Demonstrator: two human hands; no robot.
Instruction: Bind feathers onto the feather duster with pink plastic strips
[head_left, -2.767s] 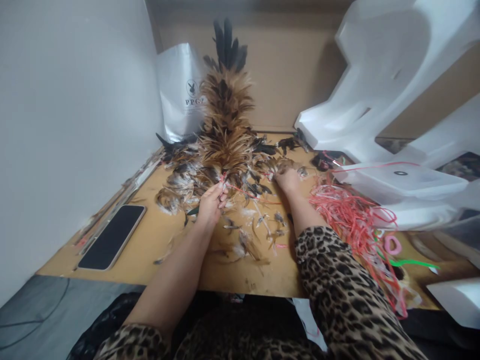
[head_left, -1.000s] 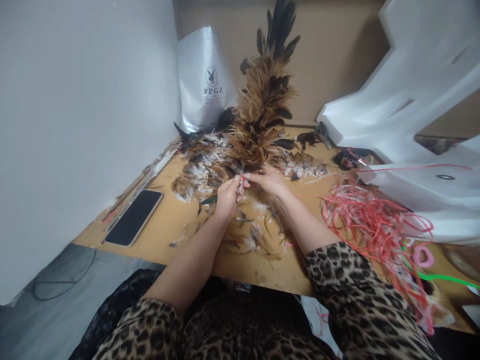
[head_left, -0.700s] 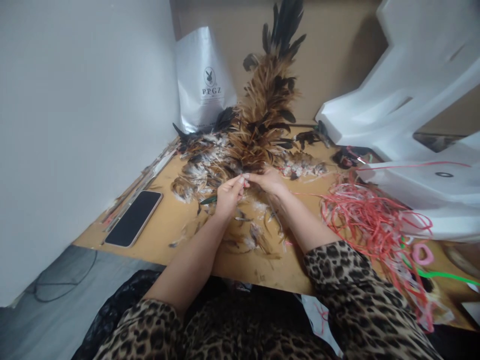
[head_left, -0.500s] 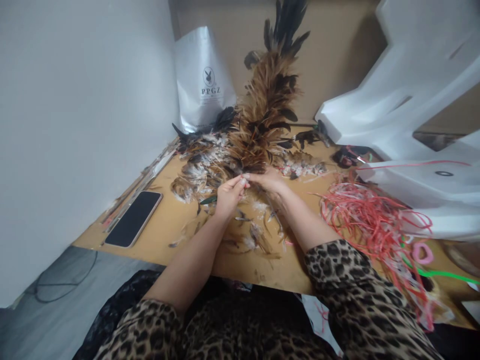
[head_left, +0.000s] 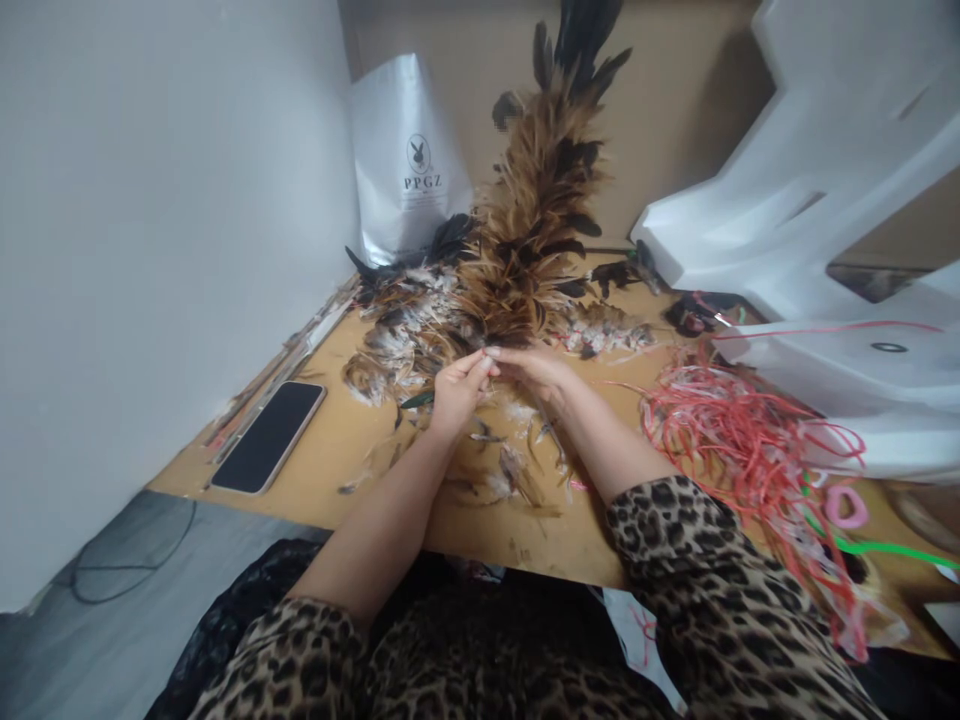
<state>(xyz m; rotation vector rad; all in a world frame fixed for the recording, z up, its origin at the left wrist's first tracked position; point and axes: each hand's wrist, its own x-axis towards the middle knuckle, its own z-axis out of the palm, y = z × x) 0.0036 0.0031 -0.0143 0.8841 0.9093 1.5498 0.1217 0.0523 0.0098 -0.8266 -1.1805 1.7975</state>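
Observation:
A tall bundle of brown and black feathers (head_left: 536, 190) rises from my two hands, its black tip leaning a little right at the top. My right hand (head_left: 541, 372) is closed around its lower end, with the thumb pointing left. Against that thumb, my left hand (head_left: 457, 388) pinches at the base of the bundle; the exact spot between the fingertips is too small to make out. Loose feathers (head_left: 514, 475) lie on the table below my hands. A pile of fluffy brown and white feathers (head_left: 397, 340) is just left of the bundle.
On the brown table (head_left: 360, 470) a phone (head_left: 268, 437) lies at left. A silver bag (head_left: 409, 160) stands behind. Tangled red and white strings (head_left: 739, 430) are at right, beside white foam pieces (head_left: 810, 230) and a pink ring (head_left: 845, 507). A wall (head_left: 172, 220) borders the left.
The top of the feather bundle has tipped slightly to the right. My hands stay almost in the same place, fingertips still together.

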